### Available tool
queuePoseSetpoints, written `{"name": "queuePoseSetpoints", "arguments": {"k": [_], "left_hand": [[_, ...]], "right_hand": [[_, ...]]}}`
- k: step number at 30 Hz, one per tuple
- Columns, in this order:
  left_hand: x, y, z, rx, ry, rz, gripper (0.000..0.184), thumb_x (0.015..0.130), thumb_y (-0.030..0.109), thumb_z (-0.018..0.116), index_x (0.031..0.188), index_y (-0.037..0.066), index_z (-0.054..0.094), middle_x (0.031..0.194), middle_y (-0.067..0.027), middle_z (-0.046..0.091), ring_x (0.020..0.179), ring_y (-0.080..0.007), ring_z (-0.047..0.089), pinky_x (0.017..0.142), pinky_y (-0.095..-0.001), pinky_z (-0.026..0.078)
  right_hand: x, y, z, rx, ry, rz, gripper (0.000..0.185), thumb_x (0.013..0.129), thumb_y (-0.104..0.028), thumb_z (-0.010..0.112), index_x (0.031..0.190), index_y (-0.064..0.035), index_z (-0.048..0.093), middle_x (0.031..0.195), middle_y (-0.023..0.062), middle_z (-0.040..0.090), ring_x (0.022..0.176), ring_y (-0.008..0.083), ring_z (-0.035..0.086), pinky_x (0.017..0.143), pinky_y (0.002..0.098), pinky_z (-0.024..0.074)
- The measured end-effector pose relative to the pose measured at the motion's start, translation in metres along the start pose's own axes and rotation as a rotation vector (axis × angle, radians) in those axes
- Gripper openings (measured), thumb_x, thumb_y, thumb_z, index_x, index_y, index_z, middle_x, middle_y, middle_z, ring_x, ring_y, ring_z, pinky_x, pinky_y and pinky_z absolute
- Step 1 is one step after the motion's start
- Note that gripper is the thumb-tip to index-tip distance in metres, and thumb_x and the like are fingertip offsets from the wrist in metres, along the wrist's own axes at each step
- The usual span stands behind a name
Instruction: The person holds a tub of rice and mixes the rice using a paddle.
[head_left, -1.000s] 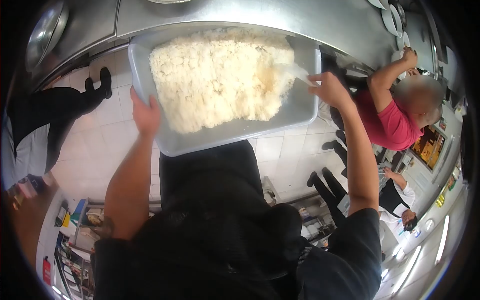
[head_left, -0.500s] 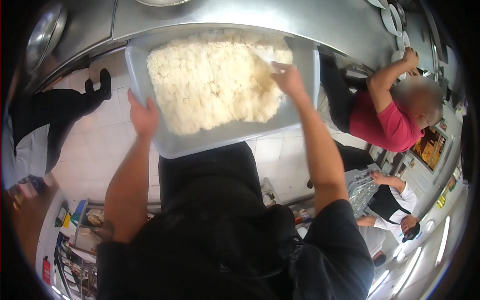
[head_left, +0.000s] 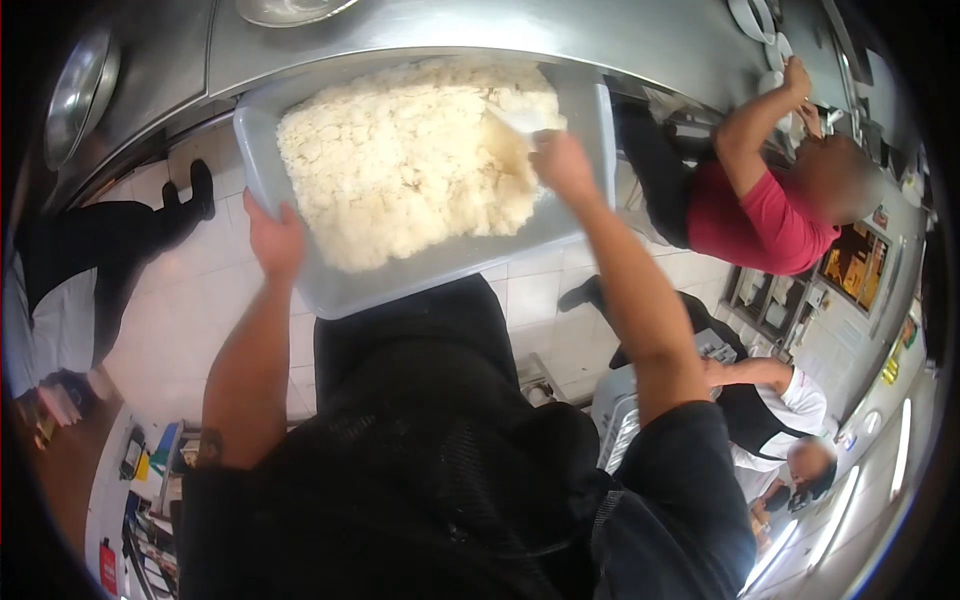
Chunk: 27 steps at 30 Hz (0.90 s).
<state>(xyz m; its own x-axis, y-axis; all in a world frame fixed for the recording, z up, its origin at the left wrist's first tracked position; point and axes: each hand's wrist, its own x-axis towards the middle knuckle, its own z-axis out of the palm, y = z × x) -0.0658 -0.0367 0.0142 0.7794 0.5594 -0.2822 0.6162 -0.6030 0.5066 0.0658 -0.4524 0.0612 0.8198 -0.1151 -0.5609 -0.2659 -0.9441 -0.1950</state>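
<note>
A large translucent plastic tub (head_left: 370, 292) holds a thick, broken-up layer of what looks like cooked white rice (head_left: 390, 165). My left hand (head_left: 275, 238) grips the tub's left wall, with the thumb on the inner side. Over the tub's right part, my right hand (head_left: 563, 165) is closed around a white paddle (head_left: 520, 121). Its blade points up and left into the rice and is smeared by motion. The handle is mostly hidden in my fist.
A steel counter (head_left: 420, 22) runs along the tub's far side, with metal bowls (head_left: 82, 100) at left. A person in a red shirt (head_left: 765, 215) stands at right, near white bowls (head_left: 752, 20). Another carries a tray (head_left: 618, 425) behind. Someone in dark trousers (head_left: 110, 240) is at left.
The tub, with both my hands, appears shifted slightly left in view. The paddle stays in the rice's right part. The person with the tray has come closer behind my right arm.
</note>
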Motion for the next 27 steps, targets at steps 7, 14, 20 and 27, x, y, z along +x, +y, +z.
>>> {"name": "queuePoseSetpoints", "arguments": {"k": [7,14,20,27], "left_hand": [[-0.001,-0.003,0.002,0.030,0.014,-0.008,0.072,0.092,0.019,0.061,0.152,0.001,0.025,0.125,-0.0302,0.062,0.112,-0.0478,0.062,0.096,-0.0507,0.049],[0.002,-0.001,0.003,0.023,0.037,-0.002,0.071,0.093,0.019,0.060,0.153,0.003,0.025,0.123,-0.0293,0.063,0.111,-0.0471,0.062,0.096,-0.0505,0.049],[-0.005,-0.012,0.000,0.009,-0.007,0.013,0.072,0.093,0.020,0.059,0.154,0.003,0.024,0.123,-0.0294,0.063,0.111,-0.0475,0.062,0.095,-0.0508,0.049],[0.002,-0.002,0.002,0.019,-0.013,-0.037,0.073,0.093,0.019,0.058,0.154,0.003,0.022,0.128,-0.0298,0.061,0.114,-0.0473,0.061,0.098,-0.0504,0.049]], "right_hand": [[-0.007,0.003,-0.015,0.039,0.034,-0.038,0.040,0.085,-0.023,0.072,0.124,-0.0140,0.070,0.117,0.0183,0.070,0.111,0.0348,0.067,0.098,0.0453,0.0526],[0.026,-0.005,-0.108,-0.597,0.029,-0.259,0.029,0.085,-0.007,0.061,0.111,-0.0087,0.072,0.111,0.0183,0.072,0.105,0.0347,0.070,0.091,0.0446,0.0560],[0.081,-0.007,-0.043,-0.401,-0.038,-0.127,0.027,0.086,-0.005,0.057,0.110,-0.0030,0.069,0.112,0.0202,0.071,0.108,0.0376,0.068,0.092,0.0472,0.0547],[0.037,0.003,-0.016,-0.177,0.072,-0.103,0.043,0.085,-0.012,0.062,0.128,-0.0136,0.063,0.112,0.0199,0.071,0.110,0.0395,0.066,0.097,0.0484,0.0522]]}}
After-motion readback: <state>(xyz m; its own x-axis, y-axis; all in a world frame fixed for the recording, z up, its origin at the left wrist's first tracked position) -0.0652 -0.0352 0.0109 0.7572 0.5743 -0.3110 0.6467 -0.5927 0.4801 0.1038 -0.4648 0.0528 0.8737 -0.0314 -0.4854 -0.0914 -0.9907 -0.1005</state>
